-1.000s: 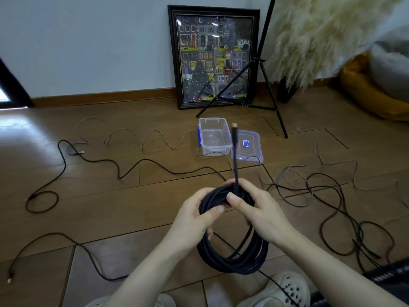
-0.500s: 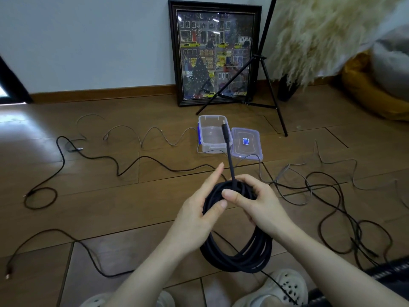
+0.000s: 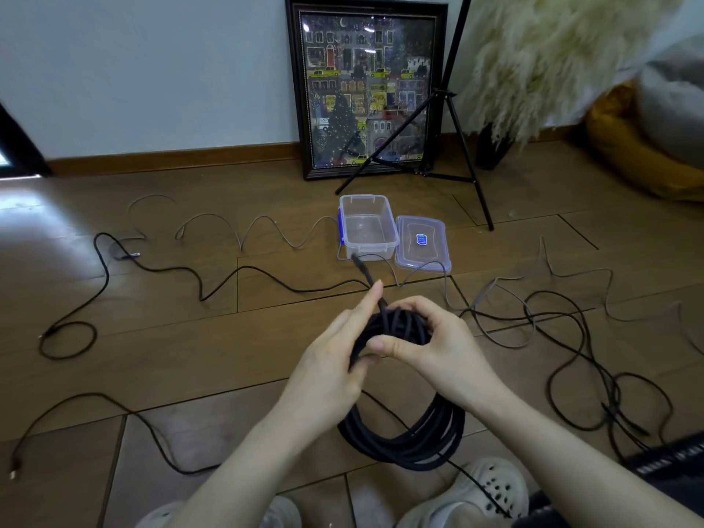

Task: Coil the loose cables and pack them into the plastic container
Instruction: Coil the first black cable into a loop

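A thick black cable coil (image 3: 405,442) hangs in front of me above the wooden floor. My right hand (image 3: 434,352) grips the top of the coil, thumb and fingers curled round the bundle. My left hand (image 3: 335,360) is against the coil's left side, its index finger straight along the free cable end (image 3: 364,270), which sticks up and away to the left. The clear plastic container (image 3: 367,226) stands open on the floor beyond, with its lid (image 3: 421,243) lying beside it on the right.
Loose cables lie across the floor: a black one (image 3: 171,270) at left, a thin grey wavy one (image 3: 263,232) by the container, a black tangle (image 3: 594,360) at right. A framed picture (image 3: 365,89) and a tripod (image 3: 453,120) stand at the wall. My shoes (image 3: 491,493) are below.
The free cable end has tipped from upright over to the left and lower. My left index finger has straightened along it. The coil stays in both hands.
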`<action>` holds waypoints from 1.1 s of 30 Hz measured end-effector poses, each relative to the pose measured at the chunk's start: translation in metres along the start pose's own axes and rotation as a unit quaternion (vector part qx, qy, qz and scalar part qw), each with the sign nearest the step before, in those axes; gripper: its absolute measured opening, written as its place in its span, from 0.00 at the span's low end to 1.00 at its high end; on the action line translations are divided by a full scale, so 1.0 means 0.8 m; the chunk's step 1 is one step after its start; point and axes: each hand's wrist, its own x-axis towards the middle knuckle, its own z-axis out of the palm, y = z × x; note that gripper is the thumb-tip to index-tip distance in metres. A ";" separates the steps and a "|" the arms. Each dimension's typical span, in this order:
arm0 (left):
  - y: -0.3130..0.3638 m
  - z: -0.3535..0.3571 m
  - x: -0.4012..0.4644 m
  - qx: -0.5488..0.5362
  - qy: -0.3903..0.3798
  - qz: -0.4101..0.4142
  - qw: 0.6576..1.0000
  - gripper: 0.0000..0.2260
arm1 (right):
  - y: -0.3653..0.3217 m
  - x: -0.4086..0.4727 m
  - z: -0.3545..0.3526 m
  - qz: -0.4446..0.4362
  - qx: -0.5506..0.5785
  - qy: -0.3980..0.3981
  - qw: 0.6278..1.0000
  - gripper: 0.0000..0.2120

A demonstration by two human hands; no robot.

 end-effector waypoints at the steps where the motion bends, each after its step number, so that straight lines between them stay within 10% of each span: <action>1: -0.001 0.000 0.001 0.000 0.016 -0.005 1.000 0.38 | -0.001 0.000 0.000 -0.010 -0.001 -0.007 1.000 0.22; 19: 0.005 -0.015 0.011 -0.262 0.014 -0.075 0.962 0.25 | 0.007 0.004 -0.006 -0.047 0.059 -0.077 0.994 0.25; 33: -0.007 -0.021 0.016 -0.161 0.041 -0.129 0.978 0.09 | -0.005 0.001 -0.025 0.001 0.149 -0.172 0.974 0.27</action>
